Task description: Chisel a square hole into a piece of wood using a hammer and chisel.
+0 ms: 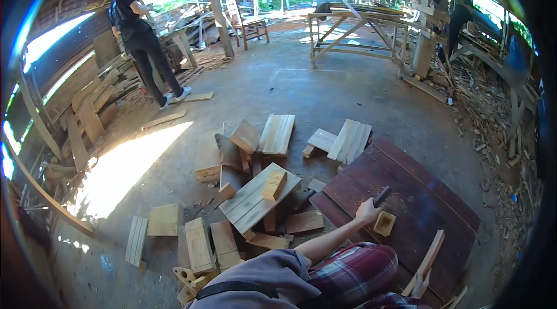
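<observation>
A dark cylindrical object (382, 196) is gripped in the curled fingers of the left hand (366, 211), its end left protruding. A long wooden strip (430, 255) is grasped near its lower end by the right hand (419, 283), the strip being tilted over the work surface. Beneath both hands a dark reddish-brown panel (348, 180) is spread, built of planks with visible seams and dotted with wood crumbs around the left hand. On it, just beside that hand, a small hollow wooden block (384, 223) is set. The panel's near edge is overlapped by a leg in red plaid cloth (360, 268).

To the left, the grey concrete floor (325, 94) is strewn with wooden pieces, among them a pale slatted board (246, 207) on which a yellowish block (274, 185) is rested. Farther left, the floor is crossed by a bright sunlit patch (130, 167).

At the back, a wooden trestle frame (354, 48) and a wooden chair (246, 41) are placed under the roof. A person in dark clothes (148, 45) is seen standing at the left, and the right side is lined with scrap wood (490, 135). Green foliage is seen beyond.
</observation>
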Motion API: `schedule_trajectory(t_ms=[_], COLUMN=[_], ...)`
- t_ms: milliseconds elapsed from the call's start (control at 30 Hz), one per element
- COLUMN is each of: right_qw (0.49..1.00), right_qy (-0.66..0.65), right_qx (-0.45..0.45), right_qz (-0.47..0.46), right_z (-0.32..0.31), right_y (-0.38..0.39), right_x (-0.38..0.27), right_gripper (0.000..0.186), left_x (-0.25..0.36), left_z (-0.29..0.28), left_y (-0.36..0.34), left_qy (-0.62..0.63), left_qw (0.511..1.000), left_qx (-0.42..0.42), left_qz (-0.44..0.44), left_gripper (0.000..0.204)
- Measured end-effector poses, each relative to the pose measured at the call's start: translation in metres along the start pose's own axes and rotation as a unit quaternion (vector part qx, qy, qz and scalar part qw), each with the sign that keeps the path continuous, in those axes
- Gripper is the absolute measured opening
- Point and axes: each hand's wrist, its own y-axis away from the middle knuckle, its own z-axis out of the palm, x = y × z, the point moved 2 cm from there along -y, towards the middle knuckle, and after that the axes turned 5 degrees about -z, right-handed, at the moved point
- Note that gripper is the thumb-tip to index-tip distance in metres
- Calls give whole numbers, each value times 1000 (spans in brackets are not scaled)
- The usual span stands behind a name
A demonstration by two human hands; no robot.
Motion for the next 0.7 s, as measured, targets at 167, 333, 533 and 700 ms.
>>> schedule_trajectory(t_ms=[167,333,533,700], right_qw=[999,998,996,997], right_qy=[23,38,48,25], right_qx=[-29,-24,-41,-39], right_qz=[24,42,57,67], right_z=[25,26,32,18], right_y=[-6,-8,-6,-5], right_x=[-38,-43,-41,-25], right_gripper=[62,64,67,70], left_x=[-48,-37,-56,-61], left_z=[-18,-33,-40,-36], left_y=[0,7,12,7], left_qy=[-63,-15,13,84], left_qw=[997,990,991,985], left_qx=[-40,-135,-117,-142], left_qz=[35,49,60,55], left_gripper=[53,47,46,42])
